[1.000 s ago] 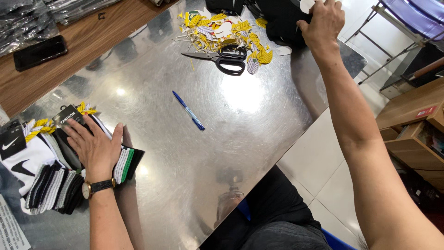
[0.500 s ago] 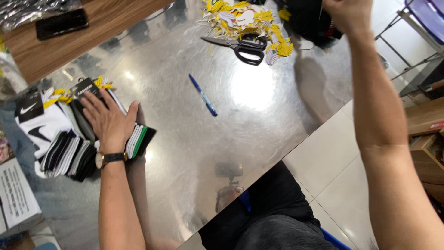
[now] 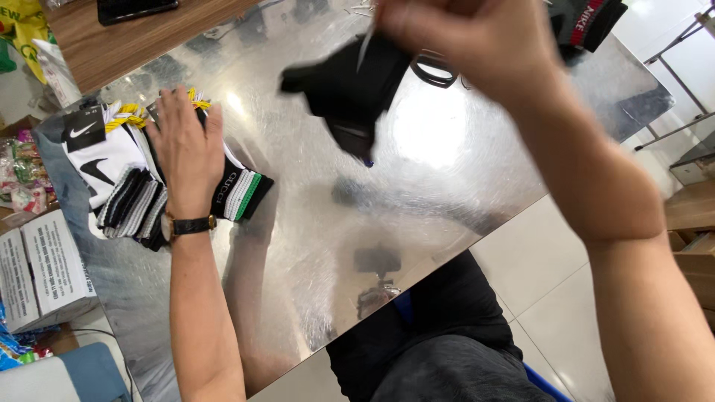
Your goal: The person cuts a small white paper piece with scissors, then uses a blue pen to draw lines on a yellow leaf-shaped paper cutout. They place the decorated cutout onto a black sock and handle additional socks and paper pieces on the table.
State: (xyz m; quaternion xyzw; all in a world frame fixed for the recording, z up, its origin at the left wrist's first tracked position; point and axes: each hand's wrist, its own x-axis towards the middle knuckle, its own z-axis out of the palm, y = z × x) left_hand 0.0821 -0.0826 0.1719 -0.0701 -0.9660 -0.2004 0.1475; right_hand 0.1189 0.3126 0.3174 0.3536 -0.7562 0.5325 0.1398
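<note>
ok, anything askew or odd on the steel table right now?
Nothing damaged or spilled. The stack of black, white and green-striped socks is fanned unevenly under the flat left hand. The right hand holds a black sock in mid-air, blurred. The shiny metal table looks scuffed.

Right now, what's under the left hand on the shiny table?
The left hand lies flat on a stack of socks, black, white and striped, one with a green band. Yellow tags stick out behind. The socks directly beneath the palm are covered.
</note>
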